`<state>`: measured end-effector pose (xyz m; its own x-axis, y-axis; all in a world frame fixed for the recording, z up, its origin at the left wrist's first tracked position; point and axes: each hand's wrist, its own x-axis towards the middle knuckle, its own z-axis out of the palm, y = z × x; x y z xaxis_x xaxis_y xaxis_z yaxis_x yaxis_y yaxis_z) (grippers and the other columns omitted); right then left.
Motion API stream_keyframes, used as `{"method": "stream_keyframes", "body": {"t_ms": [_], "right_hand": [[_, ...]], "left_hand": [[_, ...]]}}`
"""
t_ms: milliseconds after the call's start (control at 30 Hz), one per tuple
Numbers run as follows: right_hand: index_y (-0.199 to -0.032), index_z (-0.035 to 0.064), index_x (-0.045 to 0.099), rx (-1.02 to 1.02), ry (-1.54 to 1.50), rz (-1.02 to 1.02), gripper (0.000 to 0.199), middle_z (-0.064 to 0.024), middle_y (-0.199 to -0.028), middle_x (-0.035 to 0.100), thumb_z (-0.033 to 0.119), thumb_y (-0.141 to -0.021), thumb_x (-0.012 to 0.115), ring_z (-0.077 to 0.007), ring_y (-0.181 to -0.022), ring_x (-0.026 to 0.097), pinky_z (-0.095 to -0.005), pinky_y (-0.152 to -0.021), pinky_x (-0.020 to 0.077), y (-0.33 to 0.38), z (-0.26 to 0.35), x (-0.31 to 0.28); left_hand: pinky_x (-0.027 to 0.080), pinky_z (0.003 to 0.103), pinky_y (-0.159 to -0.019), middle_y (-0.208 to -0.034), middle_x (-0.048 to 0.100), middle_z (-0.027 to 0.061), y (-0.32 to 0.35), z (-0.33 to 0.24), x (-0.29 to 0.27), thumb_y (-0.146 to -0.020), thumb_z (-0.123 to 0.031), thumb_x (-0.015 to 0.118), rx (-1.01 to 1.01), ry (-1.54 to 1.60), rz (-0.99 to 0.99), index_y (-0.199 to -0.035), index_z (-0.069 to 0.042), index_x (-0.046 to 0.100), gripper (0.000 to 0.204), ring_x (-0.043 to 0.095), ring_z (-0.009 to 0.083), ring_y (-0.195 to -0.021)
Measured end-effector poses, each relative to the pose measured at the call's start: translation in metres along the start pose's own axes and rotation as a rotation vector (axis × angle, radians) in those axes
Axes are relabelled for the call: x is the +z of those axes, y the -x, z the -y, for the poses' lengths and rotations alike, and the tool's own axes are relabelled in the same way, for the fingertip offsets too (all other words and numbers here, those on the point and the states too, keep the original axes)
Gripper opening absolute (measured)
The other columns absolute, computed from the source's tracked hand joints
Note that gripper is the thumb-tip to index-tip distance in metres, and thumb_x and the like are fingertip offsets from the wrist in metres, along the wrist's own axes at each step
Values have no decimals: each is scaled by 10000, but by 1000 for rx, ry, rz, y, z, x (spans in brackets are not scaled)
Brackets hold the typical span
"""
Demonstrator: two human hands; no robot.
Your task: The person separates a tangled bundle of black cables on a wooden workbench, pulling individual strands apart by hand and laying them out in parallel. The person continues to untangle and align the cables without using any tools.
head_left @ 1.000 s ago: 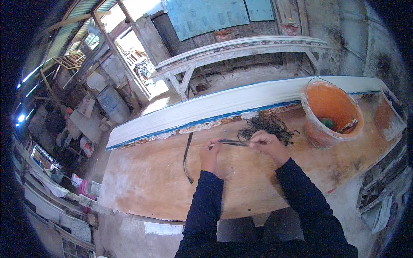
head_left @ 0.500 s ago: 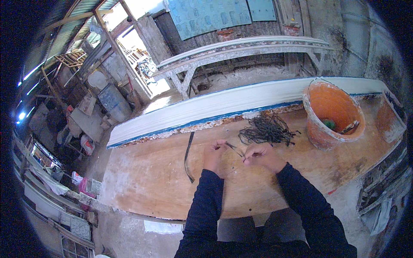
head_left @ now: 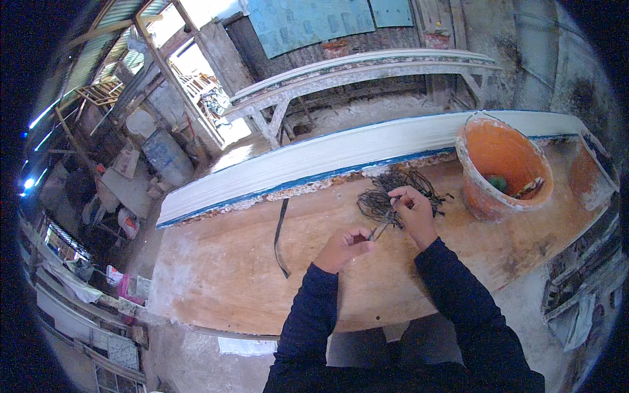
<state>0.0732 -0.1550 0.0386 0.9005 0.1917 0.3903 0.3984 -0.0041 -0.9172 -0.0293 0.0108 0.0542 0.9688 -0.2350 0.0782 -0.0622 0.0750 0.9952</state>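
Note:
A short, thin dark strip is stretched between my two hands above the wooden board. My left hand pinches its nearer end, thumb pressed to the fingers. At the farther end my right hand closes thumb and fingertips on it, in front of a tangled pile of black strips. That hand hides part of the pile. Apart from these, a longer flat black strip lies loose on the board, left of my left hand.
On the right of the wooden board stands an orange bucket with whitish smears and a green item inside. A long white moulding with blue edges runs along the far side. Behind it is a white-stained bench.
My right hand has moved up and away, coming in front of the black pile. My left hand has shifted slightly right and nearer. The strip between them now slants up to the right.

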Motion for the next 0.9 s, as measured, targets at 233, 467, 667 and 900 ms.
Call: {"method": "stream_keyframes", "body": {"t_ms": [233, 467, 667, 900], "right_hand": [[-754, 73, 649, -236, 271, -57, 66, -27, -713, 540, 129, -722, 639, -144, -719, 509, -274, -668, 400, 0, 2, -3], [-824, 30, 641, 139, -260, 625, 117, -25, -915, 530, 109, -737, 646, -131, -892, 491, -257, -783, 374, 7, 23, -5], [-836, 18, 637, 87, -381, 828, 139, -47, -967, 568, 98, -724, 661, -123, -880, 518, -255, -785, 396, 19, 28, 5], [-765, 44, 611, 233, -468, 625, 97, -21, -790, 602, 61, -698, 678, -81, -730, 537, -215, -680, 415, 15, 30, -1]], "left_hand": [[360, 181, -559, -677, 494, -48, -6, 3, -15, -740, -60, 635, 182, -157, -507, -715, -62, 534, 103, 442, 31, -616], [378, 196, -478, -636, 580, 6, -8, 12, -43, -698, -83, 672, 164, -432, -913, -795, -19, 629, 124, 502, 53, -532], [406, 197, -534, -686, 609, 19, -13, 20, -46, -720, -62, 641, 153, -347, -848, -783, -3, 634, 87, 523, 67, -575], [417, 209, -608, -701, 588, 4, -16, 34, -45, -735, -46, 626, 128, -327, -627, -752, -21, 634, 31, 524, 78, -638]]}}
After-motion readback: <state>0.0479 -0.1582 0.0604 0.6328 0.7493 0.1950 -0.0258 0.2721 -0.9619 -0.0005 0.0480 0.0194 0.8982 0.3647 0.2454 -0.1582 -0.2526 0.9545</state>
